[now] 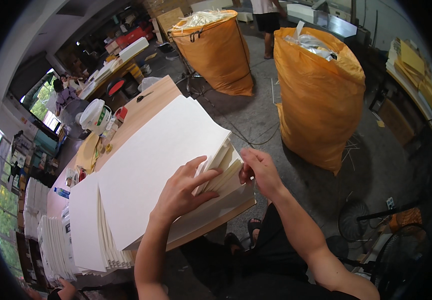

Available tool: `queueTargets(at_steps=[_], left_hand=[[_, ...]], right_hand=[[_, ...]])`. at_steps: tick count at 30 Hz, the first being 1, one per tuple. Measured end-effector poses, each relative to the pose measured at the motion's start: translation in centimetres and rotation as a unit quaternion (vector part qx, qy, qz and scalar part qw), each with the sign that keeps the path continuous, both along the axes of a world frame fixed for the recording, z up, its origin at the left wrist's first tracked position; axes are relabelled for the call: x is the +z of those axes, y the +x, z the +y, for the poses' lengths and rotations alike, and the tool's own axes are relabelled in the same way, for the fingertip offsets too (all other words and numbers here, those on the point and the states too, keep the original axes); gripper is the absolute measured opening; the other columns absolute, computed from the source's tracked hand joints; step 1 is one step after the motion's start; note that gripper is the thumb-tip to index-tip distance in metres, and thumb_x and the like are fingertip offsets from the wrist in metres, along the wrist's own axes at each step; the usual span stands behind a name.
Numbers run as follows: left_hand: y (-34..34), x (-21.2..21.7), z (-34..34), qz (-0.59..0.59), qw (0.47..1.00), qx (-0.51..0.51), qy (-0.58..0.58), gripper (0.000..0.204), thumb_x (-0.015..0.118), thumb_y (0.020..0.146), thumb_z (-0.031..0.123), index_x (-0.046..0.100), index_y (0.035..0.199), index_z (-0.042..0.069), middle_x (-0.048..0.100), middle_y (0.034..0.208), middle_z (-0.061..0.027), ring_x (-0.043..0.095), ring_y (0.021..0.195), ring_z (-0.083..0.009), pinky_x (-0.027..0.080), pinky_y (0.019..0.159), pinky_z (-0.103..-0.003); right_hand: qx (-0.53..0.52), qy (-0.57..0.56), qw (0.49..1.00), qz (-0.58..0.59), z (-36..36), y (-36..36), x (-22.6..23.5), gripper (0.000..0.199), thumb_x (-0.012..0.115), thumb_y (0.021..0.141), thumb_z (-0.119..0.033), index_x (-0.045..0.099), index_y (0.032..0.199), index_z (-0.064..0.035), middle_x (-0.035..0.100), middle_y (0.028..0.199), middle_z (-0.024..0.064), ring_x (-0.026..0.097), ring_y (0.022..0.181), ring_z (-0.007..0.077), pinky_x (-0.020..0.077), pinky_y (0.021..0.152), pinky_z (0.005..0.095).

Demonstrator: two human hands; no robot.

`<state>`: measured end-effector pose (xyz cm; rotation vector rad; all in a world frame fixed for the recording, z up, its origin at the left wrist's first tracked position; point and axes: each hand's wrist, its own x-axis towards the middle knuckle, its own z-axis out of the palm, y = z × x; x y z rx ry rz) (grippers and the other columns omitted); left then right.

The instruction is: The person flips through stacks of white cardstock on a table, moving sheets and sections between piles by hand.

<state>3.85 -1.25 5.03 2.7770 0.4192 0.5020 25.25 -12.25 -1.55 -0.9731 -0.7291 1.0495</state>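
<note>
A stack of large white sheets (161,145) lies across the wooden table in front of me. At its near right corner the upper sheets bend up, and thin cream-coloured layers (226,176) show between them. My left hand (186,189) rests at this raised edge with its fingers spread apart. Just beyond the corner, my right hand (260,171) is closed, thumb and fingers curled together beside the layers. What its fingertips hold, if anything, is hidden. Further left, a second pile of white sheets (83,217) has its edges fanned out.
Scissors (144,97), a white bucket (95,116) and red tape (121,114) are on the wooden table (162,93). Two large orange sacks (213,55) stand on the floor beyond. A black fan (353,220) is at lower right. Another person's hand (67,290) shows at lower left.
</note>
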Motion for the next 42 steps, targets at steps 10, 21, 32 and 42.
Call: queueTargets(at_steps=[10,21,32,42], left_hand=[[0.2,0.2,-0.1,0.002,1.0,0.004,-0.004,0.055,0.088,0.079,0.029,0.067,0.129,0.031,0.056,0.145,-0.0166,0.064,0.119,-0.038,0.057,0.095,-0.043],[0.7,-3.4,-1.2,-0.008,0.992,-0.001,0.128,0.09,0.084,0.079,0.023,0.039,0.157,0.022,0.034,0.161,-0.0231,0.045,0.141,-0.0442,0.049,0.11,-0.05],[1.2,-3.6,-0.3,0.01,0.992,0.06,0.115,0.087,0.083,0.082,0.032,0.042,0.153,0.003,0.057,0.129,-0.0173,0.058,0.114,-0.035,0.053,0.096,-0.043],[1.3,-1.2,-0.2,0.038,0.996,0.072,0.047,0.067,0.073,0.092,0.018,0.046,0.153,0.012,0.059,0.131,-0.0183,0.063,0.11,-0.0352,0.056,0.092,-0.045]], right_hand=[[-0.272,0.082,0.804,-0.522,-2.3,-1.1,-2.5,0.025,0.069,0.091,-0.029,0.061,0.091,-0.0049,0.065,0.087,0.013,0.066,0.083,0.031,0.0535,0.075,0.0413],[-0.026,0.137,0.778,-0.613,-2.7,-1.4,-2.3,0.039,0.07,0.083,-0.025,0.068,0.116,-0.0044,0.062,0.126,0.0188,0.053,0.126,0.0408,0.0412,0.111,0.0515],[-0.159,0.075,0.888,-0.424,-3.8,0.1,-2.8,0.025,0.068,0.091,-0.025,0.068,0.096,-0.0004,0.069,0.097,0.0144,0.066,0.095,0.0359,0.0528,0.088,0.045],[-0.084,-0.066,0.827,-0.551,-2.2,1.1,1.3,0.036,0.063,0.101,-0.036,0.059,0.084,-0.0034,0.064,0.075,0.016,0.066,0.068,0.0322,0.0508,0.064,0.0439]])
